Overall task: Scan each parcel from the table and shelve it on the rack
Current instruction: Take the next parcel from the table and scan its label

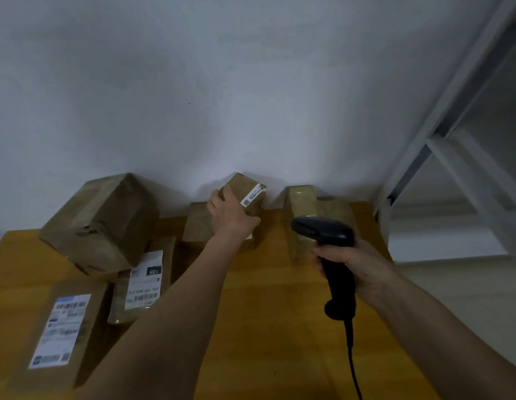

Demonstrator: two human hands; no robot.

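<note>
Tilted parcel under left hand grip

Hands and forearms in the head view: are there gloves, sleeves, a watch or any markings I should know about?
The left hand and right hand are bare, with no gloves. Both forearms are bare to the frame edge: no sleeves, watch, rings or markings show.

Head view — forward, down, close

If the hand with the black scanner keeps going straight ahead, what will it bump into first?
Probably the tall brown parcel right behind the scanner. The right hand points toward it, and nothing seems to lie between them, though depth is hard to judge from this one view.
</note>
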